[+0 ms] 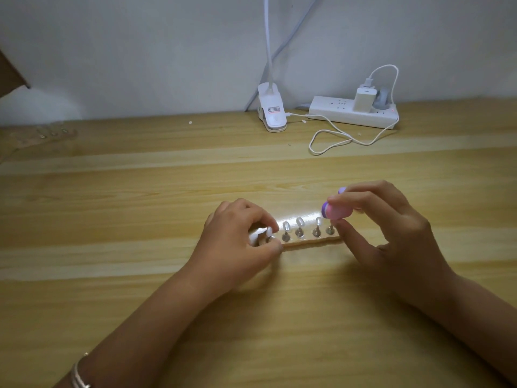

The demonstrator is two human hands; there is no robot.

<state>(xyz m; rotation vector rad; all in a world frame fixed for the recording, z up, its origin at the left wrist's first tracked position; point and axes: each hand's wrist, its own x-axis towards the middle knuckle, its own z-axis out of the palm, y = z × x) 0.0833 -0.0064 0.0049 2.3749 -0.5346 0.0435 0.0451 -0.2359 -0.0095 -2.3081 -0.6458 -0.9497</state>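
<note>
A clear glossy strip stand (305, 242) lies on the wooden desk, carrying a row of small metal pegs topped with clear false nail tips (300, 223). My left hand (237, 242) pinches the leftmost white nail tip (269, 232) at the stand's left end. My right hand (389, 231) holds a small pink and purple bottle (334, 210) between thumb and fingers, just above the stand's right end. The rightmost peg is partly hidden behind the bottle and my fingers.
At the back of the desk (140, 219) stand a white clip lamp base (272, 113) and a white power strip (354, 112) with a charger and a looping white cable (335, 138). A cardboard piece (11, 74) shows at the far left.
</note>
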